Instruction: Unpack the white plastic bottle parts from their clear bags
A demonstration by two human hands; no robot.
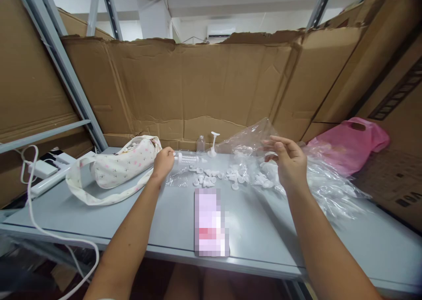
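Note:
My left hand [164, 163] is closed beside a clear, ribbed plastic tube [188, 158] lying sideways, its fingers gripping the near end. My right hand [290, 161] is raised, thumb and fingers pinching a large clear plastic bag [252, 135] that stretches to the left. Under and around the bag lie many small white plastic caps [208, 177], some still seen through the film. Behind them stand a small clear bottle [200, 144] and a white pump head [214, 144] with its stem. A small flat clear bag [180, 178] lies beneath the tube.
A phone [209, 221] with a blurred screen lies at the front of the grey table [257, 247]. On the left are a white floral bag [125, 164], a power strip [59, 177] and a white cable. Clear bags [329, 186] and a pink bag [349, 144] fill the right; cardboard [204, 84] walls the back.

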